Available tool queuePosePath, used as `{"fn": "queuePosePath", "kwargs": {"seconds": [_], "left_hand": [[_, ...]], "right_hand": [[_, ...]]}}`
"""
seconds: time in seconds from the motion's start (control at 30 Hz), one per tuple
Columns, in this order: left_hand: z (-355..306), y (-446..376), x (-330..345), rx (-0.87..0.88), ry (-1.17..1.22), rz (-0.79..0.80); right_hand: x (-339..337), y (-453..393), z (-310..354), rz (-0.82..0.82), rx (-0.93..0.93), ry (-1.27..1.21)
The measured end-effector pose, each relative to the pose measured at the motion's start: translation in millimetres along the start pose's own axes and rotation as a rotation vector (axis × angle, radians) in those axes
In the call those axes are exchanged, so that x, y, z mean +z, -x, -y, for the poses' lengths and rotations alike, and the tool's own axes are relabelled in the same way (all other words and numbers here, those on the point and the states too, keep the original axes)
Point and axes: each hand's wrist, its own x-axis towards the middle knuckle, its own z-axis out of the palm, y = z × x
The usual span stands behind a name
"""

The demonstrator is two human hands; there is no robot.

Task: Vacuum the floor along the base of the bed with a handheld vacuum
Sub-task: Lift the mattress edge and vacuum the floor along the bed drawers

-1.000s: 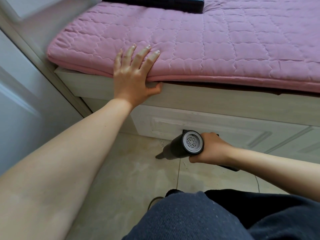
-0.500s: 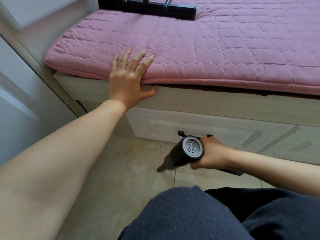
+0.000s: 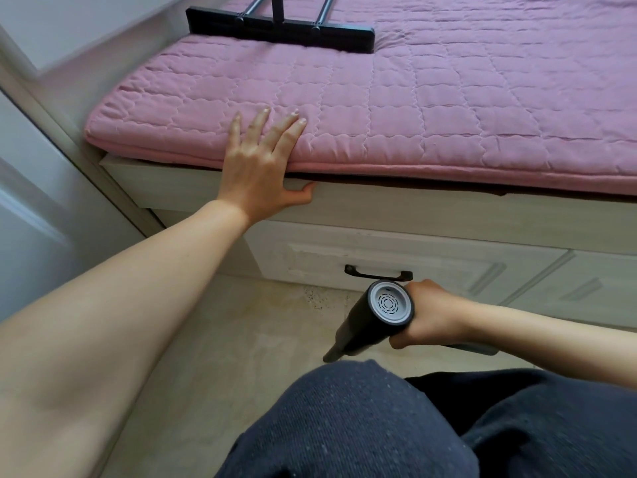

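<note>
Bare floor (image 3: 213,346) open left of the vacuum (image 3: 370,322), drawer front (image 3: 396,250) with its handle (image 3: 377,272) walling the far side, knee (image 3: 344,426) crowding the near side, wall (image 3: 31,215) closing the left.

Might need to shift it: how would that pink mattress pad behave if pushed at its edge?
The pink mattress pad looks thin and quilted, so it would probably bunch or fold. It overhangs the bed frame, so it may slide. The black stand resting on it could drag along.

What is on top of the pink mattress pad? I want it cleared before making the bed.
A black bar stand at its far end and the left hand resting flat near the front edge; the rest beyond the frame is unseen.
</note>
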Motion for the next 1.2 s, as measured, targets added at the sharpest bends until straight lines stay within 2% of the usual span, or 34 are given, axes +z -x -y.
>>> {"fn": "queuePosePath", "kwargs": {"seconds": [0.13,0.3,0.67,1.2], "left_hand": [[-18,-13,-1,0.061,0.019,0.006],[-34,-17,5,0.009,0.045,-0.023],[-34,-10,20,-0.005,0.021,-0.113],[-34,-10,24,-0.016,0.007,-0.166]], "right_hand": [[-2,6,-3,0.002,0.009,0.017],[2,4,-9,-0.044,0.023,-0.001],[3,-9,-4,-0.104,0.031,-0.014],[6,-35,4,-0.157,0.043,-0.075]]}}
